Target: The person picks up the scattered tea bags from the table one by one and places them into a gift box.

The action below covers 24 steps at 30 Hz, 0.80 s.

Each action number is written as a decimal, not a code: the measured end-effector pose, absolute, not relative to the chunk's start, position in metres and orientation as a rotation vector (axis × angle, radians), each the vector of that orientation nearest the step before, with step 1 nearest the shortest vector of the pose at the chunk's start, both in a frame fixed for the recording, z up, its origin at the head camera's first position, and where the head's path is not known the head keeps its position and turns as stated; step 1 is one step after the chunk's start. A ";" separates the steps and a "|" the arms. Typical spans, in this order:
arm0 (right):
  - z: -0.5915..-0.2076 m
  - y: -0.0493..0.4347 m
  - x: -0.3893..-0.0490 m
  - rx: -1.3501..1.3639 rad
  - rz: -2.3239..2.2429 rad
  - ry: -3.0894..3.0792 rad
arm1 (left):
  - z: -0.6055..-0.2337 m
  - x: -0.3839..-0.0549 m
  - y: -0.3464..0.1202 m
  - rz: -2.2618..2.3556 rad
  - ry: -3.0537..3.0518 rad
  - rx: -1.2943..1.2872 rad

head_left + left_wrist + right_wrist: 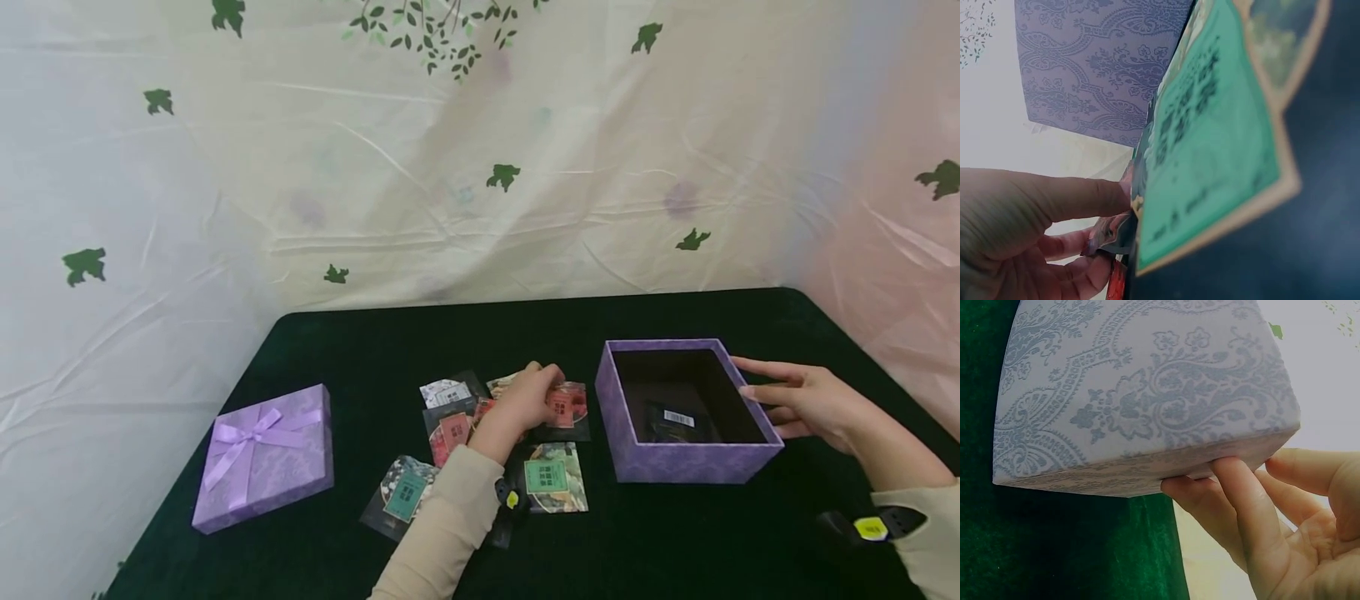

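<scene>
My left hand (pixel 527 398) is among several flat printed packets on the table's middle. Its thumb and curled fingers pinch the edge of a red-labelled packet (pixel 1110 232) in the left wrist view; part of that packet is hidden. Close by lies a green-labelled packet (pixel 556 477). My right hand (pixel 813 407) touches the right side of a purple patterned box (pixel 681 463) with its fingers extended, and the right wrist view shows the fingertips against the box wall. The box stands uncovered, with a dark packet (pixel 679 422) bearing a white barcode sticker inside.
A purple lid (pixel 279 454) with a ribbon bow lies at the left of the dark green table (pixel 450 329). Another packet (pixel 406 497) with a teal label sits left of the left forearm. Behind the table hangs a pale leaf-patterned cloth (pixel 420 225).
</scene>
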State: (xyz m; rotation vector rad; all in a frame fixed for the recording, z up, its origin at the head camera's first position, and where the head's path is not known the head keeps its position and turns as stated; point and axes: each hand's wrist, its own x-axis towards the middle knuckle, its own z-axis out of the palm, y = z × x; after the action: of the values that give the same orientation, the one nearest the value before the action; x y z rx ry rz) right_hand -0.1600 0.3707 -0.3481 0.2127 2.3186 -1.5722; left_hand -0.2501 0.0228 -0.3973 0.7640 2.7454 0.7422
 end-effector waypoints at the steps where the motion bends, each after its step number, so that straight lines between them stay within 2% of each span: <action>1: -0.349 0.371 -0.160 0.212 -1.570 2.320 | -0.397 -0.250 0.023 0.754 2.741 0.770; 18: -0.349 0.370 -0.158 0.212 -1.551 2.341 | -0.396 -0.251 0.023 0.916 2.692 0.612; 24: -0.352 0.373 -0.160 0.207 -1.555 2.344 | -0.395 -0.252 0.020 0.929 2.664 0.684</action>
State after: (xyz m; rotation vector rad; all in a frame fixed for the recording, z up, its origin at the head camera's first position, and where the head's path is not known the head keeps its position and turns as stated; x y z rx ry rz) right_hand -0.1600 0.3734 -0.3522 0.2072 2.3438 -1.5548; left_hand -0.2515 0.0200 -0.3951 0.6842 2.6636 0.9287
